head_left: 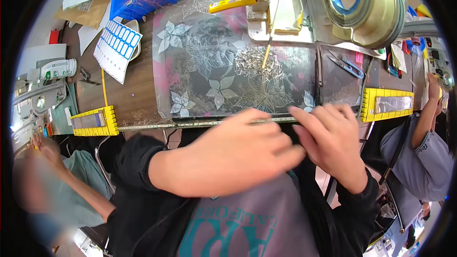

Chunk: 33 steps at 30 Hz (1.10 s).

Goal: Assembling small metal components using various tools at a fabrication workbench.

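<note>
My left hand [233, 154] reaches across my chest in front of the table edge, back of the hand up, its fingers pointing at my right hand. Motion smears those fingers, and their tips are partly hidden. Close by, my right hand [333, 143] is raised with its fingers curled and its thumb near the index finger; anything small between them is too hidden to make out. Beyond both hands, a heap of small silvery metal pieces [252, 64] lies on a dark flower-patterned mat [190, 85]. A thin stick [270, 43] with a yellowish end rests against the heap.
A blue bin [128, 2] with red strands stands far left, near a label sheet [117, 50]. At the back are a yellow-handled clamp device [233, 4] and a large round metal lamp-like housing [364, 4]. Blue-handled snips [350, 66] lie right. Other people sit at both sides.
</note>
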Motion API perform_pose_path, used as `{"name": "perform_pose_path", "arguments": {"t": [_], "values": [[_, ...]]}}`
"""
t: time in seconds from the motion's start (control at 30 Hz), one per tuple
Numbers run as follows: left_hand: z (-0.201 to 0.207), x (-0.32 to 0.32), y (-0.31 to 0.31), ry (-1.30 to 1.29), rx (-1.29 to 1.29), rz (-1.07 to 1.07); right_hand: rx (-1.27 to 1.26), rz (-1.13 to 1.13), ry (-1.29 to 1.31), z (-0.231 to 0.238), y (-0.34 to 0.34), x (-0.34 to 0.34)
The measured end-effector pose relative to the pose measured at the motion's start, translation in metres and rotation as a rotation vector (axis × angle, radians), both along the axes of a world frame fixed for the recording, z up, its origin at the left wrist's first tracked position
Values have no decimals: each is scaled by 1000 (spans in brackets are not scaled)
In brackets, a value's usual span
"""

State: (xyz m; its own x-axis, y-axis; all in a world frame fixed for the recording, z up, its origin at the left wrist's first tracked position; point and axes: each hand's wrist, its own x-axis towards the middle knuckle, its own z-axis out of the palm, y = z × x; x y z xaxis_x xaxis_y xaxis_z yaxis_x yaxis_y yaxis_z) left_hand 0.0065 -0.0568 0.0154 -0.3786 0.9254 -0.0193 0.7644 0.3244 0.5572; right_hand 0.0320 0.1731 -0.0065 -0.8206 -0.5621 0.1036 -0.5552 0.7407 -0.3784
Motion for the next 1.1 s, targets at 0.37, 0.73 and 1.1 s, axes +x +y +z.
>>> {"name": "perform_pose_path", "arguments": {"t": [0.37, 0.73, 1.1], "values": [[-55, -17, -54, -5, 123, 437, 197, -18, 61, -40, -42, -23], [-59, -42, -38, 191, 70, 336, 151, -15, 59, -48, -34, -17], [-55, -54, -24, 173, 53, 355, 123, -63, 100, -49, -25, -12]]}}
